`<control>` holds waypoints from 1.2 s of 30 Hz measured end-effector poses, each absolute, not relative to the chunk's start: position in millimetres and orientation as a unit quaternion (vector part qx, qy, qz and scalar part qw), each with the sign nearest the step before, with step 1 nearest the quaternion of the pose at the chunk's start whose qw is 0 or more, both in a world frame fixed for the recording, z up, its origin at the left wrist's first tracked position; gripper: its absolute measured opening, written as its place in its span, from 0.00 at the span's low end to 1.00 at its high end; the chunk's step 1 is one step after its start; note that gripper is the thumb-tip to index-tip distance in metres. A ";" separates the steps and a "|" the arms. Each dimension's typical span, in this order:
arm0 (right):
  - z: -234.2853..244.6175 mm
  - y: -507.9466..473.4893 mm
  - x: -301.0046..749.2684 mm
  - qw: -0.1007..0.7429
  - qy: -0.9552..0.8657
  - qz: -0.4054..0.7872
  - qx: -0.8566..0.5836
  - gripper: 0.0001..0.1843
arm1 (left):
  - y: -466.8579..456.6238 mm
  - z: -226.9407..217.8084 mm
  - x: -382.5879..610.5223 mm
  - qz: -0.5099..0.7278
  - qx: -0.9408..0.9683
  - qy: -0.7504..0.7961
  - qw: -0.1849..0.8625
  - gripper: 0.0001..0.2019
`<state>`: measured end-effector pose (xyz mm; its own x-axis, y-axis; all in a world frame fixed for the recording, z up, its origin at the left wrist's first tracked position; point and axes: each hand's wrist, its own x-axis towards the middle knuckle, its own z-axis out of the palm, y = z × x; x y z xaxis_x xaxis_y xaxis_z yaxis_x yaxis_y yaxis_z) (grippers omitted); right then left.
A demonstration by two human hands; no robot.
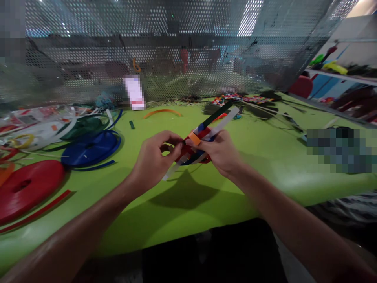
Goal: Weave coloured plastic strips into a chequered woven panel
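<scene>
Above the green table, both hands hold a small weave of flat plastic strips [188,151] in red, blue, white, orange and dark green. My right hand [225,151] is closed on its right side, thumb pressed by the orange strip [194,138]. My left hand [157,155] pinches at the left edge of the weave; the exact strip between thumb and forefinger is hidden. A long white strip end [228,118] and a dark green strip end [217,113] stick out toward the upper right. Another pale end points down to the lower left.
Rolls of red strip [38,179], blue strip [91,148] and green strip [85,127] lie on the left of the table [259,181]. An orange strip [161,111] curves behind my hands. A perforated metal screen [165,59] closes the back. Dark strips and colourful pieces lie at the back right.
</scene>
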<state>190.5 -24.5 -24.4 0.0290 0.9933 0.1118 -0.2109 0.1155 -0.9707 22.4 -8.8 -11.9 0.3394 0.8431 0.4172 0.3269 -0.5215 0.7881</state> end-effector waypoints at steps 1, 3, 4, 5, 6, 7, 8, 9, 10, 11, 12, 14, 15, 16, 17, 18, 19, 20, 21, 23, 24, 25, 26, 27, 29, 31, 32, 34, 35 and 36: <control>-23.9 -24.8 190.4 0.581 -0.465 0.518 -0.422 0.18 | -8.4 -13.1 22.7 0.426 0.762 0.382 0.303 0.03; -23.7 -25.1 190.2 0.581 -0.456 0.525 -0.423 0.20 | -7.8 -15.4 22.9 0.416 0.766 0.381 0.309 0.02; -23.9 -25.1 190.3 0.580 -0.452 0.530 -0.422 0.20 | -7.7 -16.3 22.9 0.409 0.769 0.379 0.314 0.02; -24.2 -25.1 190.6 0.580 -0.449 0.534 -0.421 0.21 | -7.6 -16.8 22.8 0.403 0.771 0.376 0.320 0.02; -24.6 -25.1 191.0 0.580 -0.447 0.537 -0.419 0.21 | -7.6 -16.8 22.7 0.400 0.771 0.372 0.327 0.02; -25.1 -25.1 191.5 0.579 -0.446 0.539 -0.418 0.21 | -7.6 -16.4 22.5 0.397 0.771 0.367 0.337 0.03; -25.5 -25.1 192.1 0.578 -0.447 0.542 -0.417 0.21 | -7.7 -15.5 22.3 0.395 0.769 0.363 0.347 0.03; -25.9 -25.1 192.7 0.577 -0.448 0.543 -0.415 0.21 | -7.7 -14.2 22.1 0.394 0.766 0.363 0.355 0.03; -26.2 -25.2 193.1 0.576 -0.450 0.543 -0.413 0.20 | -7.7 -12.7 21.7 0.392 0.764 0.364 0.361 0.03; -26.3 -25.3 193.4 0.576 -0.453 0.541 -0.411 0.20 | -7.6 -11.2 21.3 0.389 0.761 0.366 0.367 0.03; -26.2 -25.4 193.5 0.576 -0.457 0.540 -0.409 0.20 | -7.3 -9.7 20.7 0.384 0.758 0.369 0.376 0.04; -25.7 -26.0 193.1 0.568 -0.467 0.541 -0.407 0.19 | -6.7 -7.6 19.3 0.365 0.752 0.371 0.405 0.05; -25.4 -26.4 192.8 0.560 -0.473 0.546 -0.406 0.20 | -6.4 -7.1 18.6 0.352 0.749 0.370 0.423 0.06; -25.0 -26.8 192.5 0.549 -0.479 0.551 -0.406 0.20 | -6.2 -7.1 18.0 0.338 0.744 0.370 0.441 0.07; -24.7 -27.2 192.3 0.538 -0.487 0.557 -0.405 0.20 | -6.0 -7.3 17.5 0.325 0.739 0.371 0.459 0.07; -24.4 -27.6 192.3 0.528 -0.496 0.560 -0.402 0.19 | -6.0 -7.8 17.2 0.314 0.732 0.372 0.476 0.07; -24.2 -27.9 192.5 0.522 -0.506 0.559 -0.399 0.19 | -6.1 -8.3 17.2 0.304 0.724 0.371 0.495 0.08; -24.0 -28.1 192.8 0.517 -0.516 0.557 -0.396 0.18 | -6.2 -8.8 17.3 0.295 0.714 0.369 0.517 0.08; -23.8 -28.3 193.2 0.513 -0.525 0.553 -0.395 0.18 | -6.3 -9.2 17.5 0.287 0.704 0.366 0.537 0.09; -23.3 -28.3 193.9 0.506 -0.534 0.549 -0.396 0.17 | -6.4 -9.5 18.1 0.272 0.689 0.364 0.565 0.08; -23.1 -28.2 194.2 0.504 -0.534 0.549 -0.400 0.17 | -6.4 -9.6 18.4 0.266 0.685 0.366 0.571 0.07; -23.0 -28.1 194.3 0.502 -0.533 0.549 -0.403 0.17 | -6.3 -9.6 18.7 0.264 0.682 0.369 0.573 0.06; -22.9 -28.0 194.5 0.502 -0.532 0.548 -0.405 0.16 | -6.2 -9.7 18.9 0.263 0.681 0.373 0.573 0.05; -22.9 -28.0 194.6 0.502 -0.532 0.546 -0.408 0.16 | -6.2 -9.8 19.0 0.263 0.681 0.376 0.571 0.05; -22.7 -28.2 195.2 0.506 -0.537 0.532 -0.414 0.16 | -6.4 -10.2 19.4 0.262 0.681 0.377 0.571 0.05; -22.4 -28.8 195.9 0.507 -0.551 0.514 -0.420 0.15 | -7.2 -10.3 20.0 0.252 0.677 0.380 0.578 0.07; -22.1 -29.0 196.2 0.504 -0.559 0.505 -0.423 0.15 | -7.8 -10.2 20.3 0.247 0.672 0.384 0.583 0.07; -22.0 -28.4 196.9 0.496 -0.573 0.496 -0.424 0.15 | -9.1 -9.8 21.2 0.242 0.664 0.391 0.590 0.08; -22.2 -27.5 197.3 0.493 -0.576 0.496 -0.424 0.15 | -9.6 -9.6 21.6 0.243 0.660 0.394 0.591 0.08; -22.6 -26.1 197.8 0.491 -0.577 0.498 -0.422 0.15 | -9.9 -9.5 22.0 0.247 0.656 0.397 0.593 0.09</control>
<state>197.8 -26.1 -22.6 -0.1613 0.9761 0.1456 -0.0027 0.1471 -0.9891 22.0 -9.9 -9.5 0.5635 0.8129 -0.1472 0.2279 0.0182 0.9735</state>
